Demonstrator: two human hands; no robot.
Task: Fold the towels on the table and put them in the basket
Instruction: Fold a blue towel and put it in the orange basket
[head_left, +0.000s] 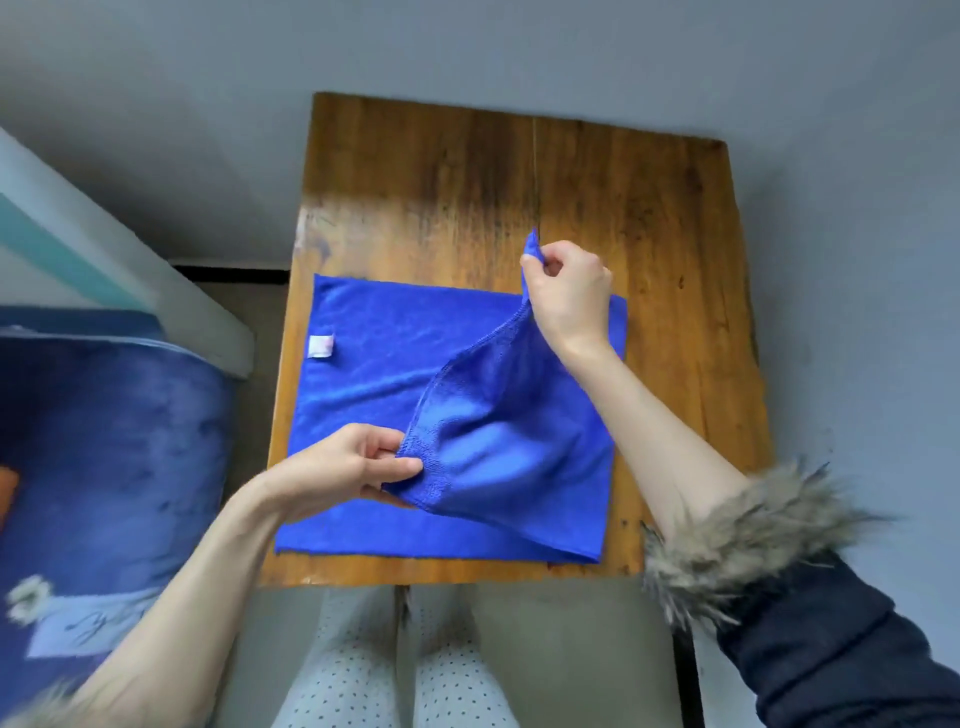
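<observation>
A blue towel (374, 374) lies spread on the near half of the wooden table (467, 171), with a small white label near its left edge. My right hand (569, 296) pinches one corner of the towel and holds it up over the towel's far right part. My left hand (343, 467) pinches the neighbouring corner near the front, a little above the cloth. The edge between the two corners hangs in a curve, so the right part of the towel is lifted and doubled over the flat part. No basket is in view.
A dark blue patterned blanket or cushion (104, 441) lies to the left of the table, next to a pale ledge (130, 260). Grey floor surrounds the table. My legs in dotted trousers (395, 665) are just below the table's near edge.
</observation>
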